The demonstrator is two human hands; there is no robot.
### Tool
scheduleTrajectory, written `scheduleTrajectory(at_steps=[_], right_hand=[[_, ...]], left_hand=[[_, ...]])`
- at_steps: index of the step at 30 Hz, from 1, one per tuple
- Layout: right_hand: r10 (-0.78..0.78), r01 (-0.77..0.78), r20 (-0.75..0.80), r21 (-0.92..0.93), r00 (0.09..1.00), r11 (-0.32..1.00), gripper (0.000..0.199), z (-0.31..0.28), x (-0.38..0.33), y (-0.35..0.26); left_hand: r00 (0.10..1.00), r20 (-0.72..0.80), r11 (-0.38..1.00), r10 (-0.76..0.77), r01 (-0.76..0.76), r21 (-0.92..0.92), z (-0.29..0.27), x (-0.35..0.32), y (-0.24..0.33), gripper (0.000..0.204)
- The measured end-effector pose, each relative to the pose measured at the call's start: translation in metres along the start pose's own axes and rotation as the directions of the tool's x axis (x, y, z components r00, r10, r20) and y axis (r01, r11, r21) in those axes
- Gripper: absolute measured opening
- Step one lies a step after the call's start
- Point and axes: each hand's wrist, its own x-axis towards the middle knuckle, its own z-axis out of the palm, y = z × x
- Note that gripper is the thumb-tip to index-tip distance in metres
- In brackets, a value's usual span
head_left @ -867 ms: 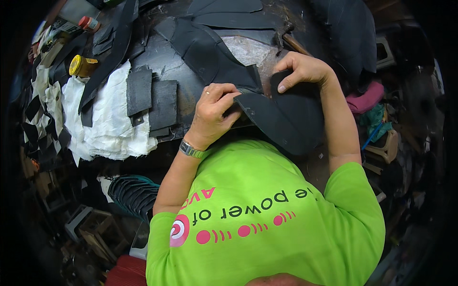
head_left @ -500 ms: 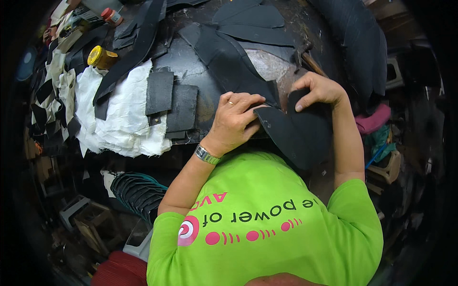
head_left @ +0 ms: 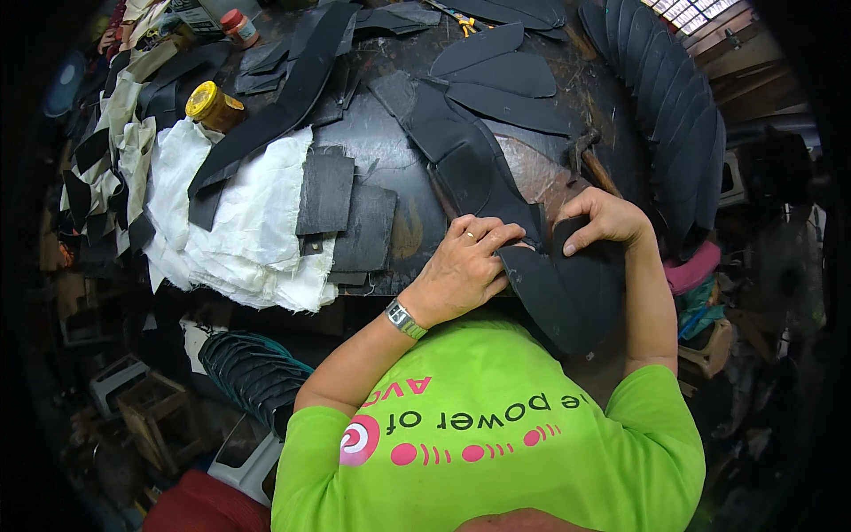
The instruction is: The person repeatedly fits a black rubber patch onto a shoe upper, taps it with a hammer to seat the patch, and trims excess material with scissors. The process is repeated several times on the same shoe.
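My left hand (head_left: 468,270), with a ring and a metal wristwatch (head_left: 405,319), pinches the near corner of a curved, flat black material piece (head_left: 567,297). On the other side, my right hand (head_left: 607,217) grips that piece's upper lobe, thumb on top and fingers behind. The piece hangs over the table's near edge in front of my green shirt. Just beyond my left fingers lies a longer shaped black piece (head_left: 465,155), its near end close to the held one. What lies under my fingertips is hidden.
A hammer (head_left: 601,168) rests beyond my right hand. To the left are black rectangles (head_left: 363,226), a stack of white cloth (head_left: 235,230) and a yellow jar (head_left: 214,106). Overlapping black pieces (head_left: 669,115) line the right side. Yellow-handled scissors (head_left: 467,24) lie at the back.
The view has shifted, so the table and hands appear lower and further right. Both hands keep their hold on the black piece, with little visible change in its pose.
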Motion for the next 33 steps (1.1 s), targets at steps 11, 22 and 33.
scheduleTrajectory(at_steps=[11,22,33], right_hand=[[-0.029,0.034,0.056,-0.091,0.998,0.995,0.031,-0.004,0.003,0.000],[-0.042,0.041,0.036,0.016,0.998,0.999,0.029,-0.001,0.000,0.005],[-0.076,0.073,0.037,0.076,0.996,0.994,0.028,-0.001,-0.001,0.009]], left_hand=[[0.998,0.067,1.000,-0.014,0.014,-0.003,-0.005,0.000,-0.001,0.040],[0.999,0.047,1.000,-0.011,0.011,0.001,-0.006,0.004,0.002,0.024],[0.999,-0.013,0.998,-0.029,0.028,-0.047,-0.005,0.002,0.001,0.026]])
